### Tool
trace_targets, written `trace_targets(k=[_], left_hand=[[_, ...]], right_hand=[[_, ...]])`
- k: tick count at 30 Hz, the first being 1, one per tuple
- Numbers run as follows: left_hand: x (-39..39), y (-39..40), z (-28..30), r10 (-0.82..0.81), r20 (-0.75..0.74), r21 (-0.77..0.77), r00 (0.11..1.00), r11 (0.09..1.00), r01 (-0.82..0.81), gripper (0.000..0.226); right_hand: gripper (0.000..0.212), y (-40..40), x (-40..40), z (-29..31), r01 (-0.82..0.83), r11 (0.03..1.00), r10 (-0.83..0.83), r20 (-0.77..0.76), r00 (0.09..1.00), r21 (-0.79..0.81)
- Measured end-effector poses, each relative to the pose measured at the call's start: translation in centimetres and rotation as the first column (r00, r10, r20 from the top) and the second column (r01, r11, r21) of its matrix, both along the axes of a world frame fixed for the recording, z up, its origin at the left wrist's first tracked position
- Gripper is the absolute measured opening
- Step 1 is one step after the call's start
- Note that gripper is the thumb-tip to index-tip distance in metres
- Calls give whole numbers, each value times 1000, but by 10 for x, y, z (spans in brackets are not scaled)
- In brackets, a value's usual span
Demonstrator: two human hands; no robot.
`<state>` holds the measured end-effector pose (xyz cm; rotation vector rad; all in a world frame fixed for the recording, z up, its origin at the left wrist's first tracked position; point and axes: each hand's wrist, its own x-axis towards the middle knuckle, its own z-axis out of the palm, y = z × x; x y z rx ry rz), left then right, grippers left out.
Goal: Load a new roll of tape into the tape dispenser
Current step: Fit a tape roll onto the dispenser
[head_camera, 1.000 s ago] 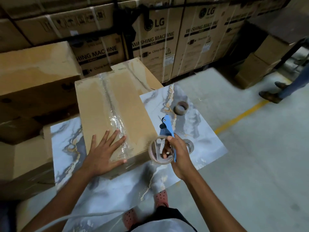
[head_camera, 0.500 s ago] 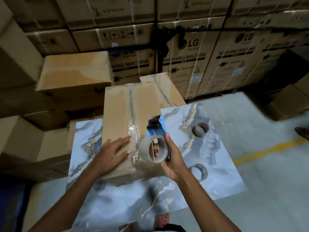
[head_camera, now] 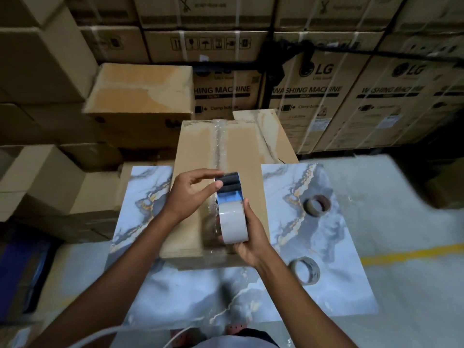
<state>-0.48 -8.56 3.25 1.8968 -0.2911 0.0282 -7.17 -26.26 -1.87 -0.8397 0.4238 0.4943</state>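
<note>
Stacked brown washing-machine cartons [head_camera: 311,96] behind a marble-patterned counter [head_camera: 296,292] bearing a taped brown cardboard box [head_camera: 198,146], above which the right hand [head_camera: 252,237] grips the blue tape dispenser [head_camera: 229,194] with its clear tape roll [head_camera: 233,226], the left hand [head_camera: 187,194] open, fingertips at the dispenser's black rollers [head_camera: 229,183].

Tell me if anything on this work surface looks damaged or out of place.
The clear tape seam down the cardboard box looks wrinkled and bunched, not flat. Two spent tape cores lie loose on the marble-patterned board. Nothing appears spilled.
</note>
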Motion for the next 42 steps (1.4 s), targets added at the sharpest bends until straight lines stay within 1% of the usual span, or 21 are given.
trace_targets(k=[5, 7, 8, 10, 12, 14, 16, 18, 20, 21, 22, 24, 26, 28, 30, 35, 39, 42], left_hand=[[9, 7, -1, 63, -32, -87, 998, 994, -65, 11], [10, 8, 0, 85, -29, -85, 996, 993, -87, 8], [11, 9, 0, 93, -27, -74, 995, 993, -95, 7], [14, 12, -2, 102, -29, -48, 994, 993, -104, 4], [16, 13, -4, 106, -36, -20, 994, 994, -107, 9], [18, 14, -6, 103, -60, 4, 993, 995, -103, 19], [19, 14, -9, 108, -93, 14, 990, 994, -107, 24], [23, 16, -15, 121, -107, 25, 987, 993, -119, 20], [26, 15, -19, 111, -110, 52, 988, 993, -106, 15], [27, 13, -19, 106, -112, 63, 988, 993, -99, 14], [28, 11, -20, 101, -113, 69, 989, 993, -93, 14], [30, 7, -21, 89, -104, 88, 991, 993, -79, 11], [32, 5, -23, 81, -100, 96, 992, 993, -72, 7], [35, 6, -27, 80, -100, 106, 992, 992, -69, 6], [38, 7, -29, 68, -105, 111, 992, 992, -56, 7], [44, 6, -31, 47, -94, 127, 994, 991, -35, 15], [51, 7, -32, 47, -130, 119, 990, 992, -32, 20], [54, 9, -34, 47, -158, 107, 986, 994, -30, 15]], right_hand=[[86, 13, 5, -3, -15, 1000, 15, -4, 1000, -1], [88, 17, 7, -9, -12, 1000, 12, 2, 1000, 18], [86, 19, 8, -10, -15, 1000, 15, 2, 1000, 19], [72, 22, 9, -14, -25, 1000, 25, 3, 1000, -7], [62, 22, 11, -15, -25, 995, 29, 37, 999, -98], [59, 19, 13, -13, -3, 970, 23, 78, 997, -244], [57, 15, 14, -10, 48, 936, 5, 149, 989, -348], [56, 9, 16, -10, 93, 905, 9, 237, 972, -414], [56, 4, 18, -11, 119, 879, 21, 287, 958, -462], [53, 2, 19, -11, 116, 867, 40, 299, 953, -485], [45, -1, 21, -11, 116, 857, 56, 314, 948, -502], [30, -5, 25, -7, 88, 861, 100, 336, 937, -502], [34, -7, 27, -1, 23, 868, 164, 330, 929, -497], [41, -6, 29, 0, -20, 852, 218, 320, 922, -523], [45, -4, 30, -3, -13, 846, 210, 312, 927, -533], [45, 2, 31, -9, 5, 862, 157, 277, 948, -507], [49, 7, 30, -12, -4, 877, 147, 260, 954, -481], [50, 8, 30, -11, -28, 887, 159, 246, 956, -461]])
